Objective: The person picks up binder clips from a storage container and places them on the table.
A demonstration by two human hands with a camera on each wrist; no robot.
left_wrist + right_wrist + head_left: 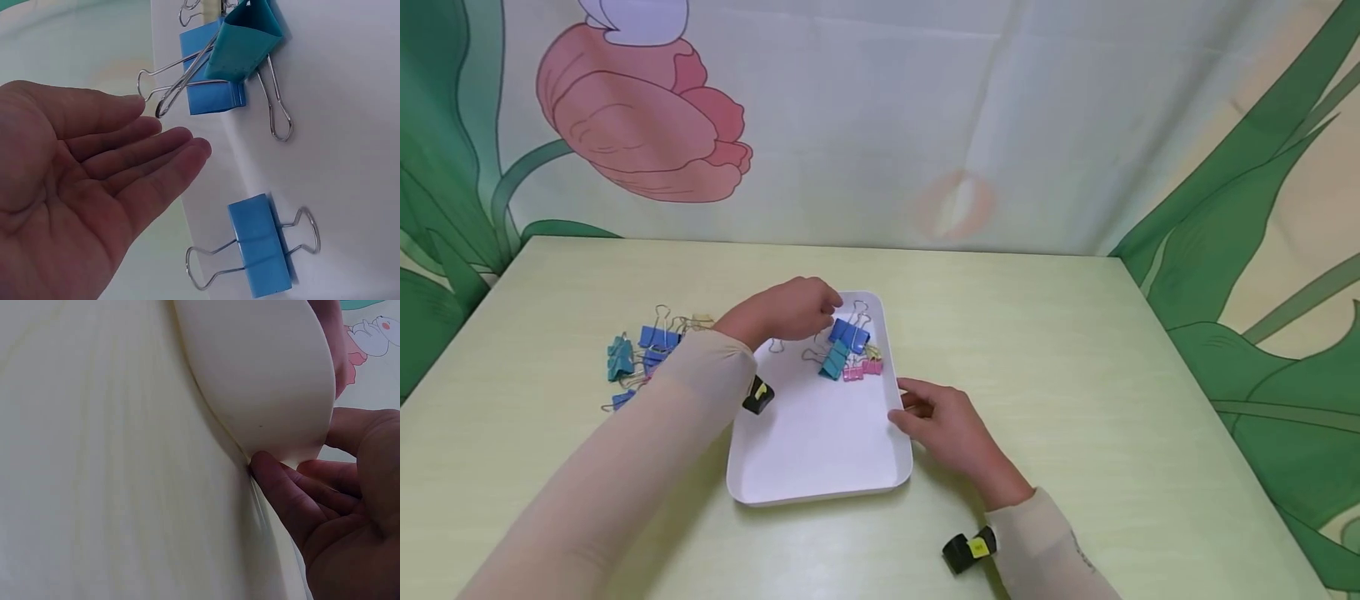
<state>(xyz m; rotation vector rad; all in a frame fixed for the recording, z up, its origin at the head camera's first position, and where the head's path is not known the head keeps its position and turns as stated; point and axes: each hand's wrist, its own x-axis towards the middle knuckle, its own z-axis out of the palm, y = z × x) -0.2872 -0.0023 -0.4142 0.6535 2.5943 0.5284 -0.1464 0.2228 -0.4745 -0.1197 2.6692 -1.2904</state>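
A white tray (pixel 820 450) lies on the table with several binder clips in its far part. Among them are a blue binder clip (pixel 850 335), a teal binder clip (pixel 835 360) and a pink binder clip (pixel 853 372). My left hand (pixel 801 308) hovers over the tray's far left side, its fingers extended and nothing in them. In the left wrist view, another blue binder clip (pixel 259 247) lies apart, below the fingertips. With my right hand (pixel 947 421) I pinch the tray's right edge; the right wrist view shows fingers against its outer wall (pixel 269 394).
Left of the tray is a pile of binder clips, including a teal one (pixel 620 357) and a blue one (pixel 658 337); my left forearm partly hides it. A printed cloth (pixel 865 125) hangs behind the table's far edge.
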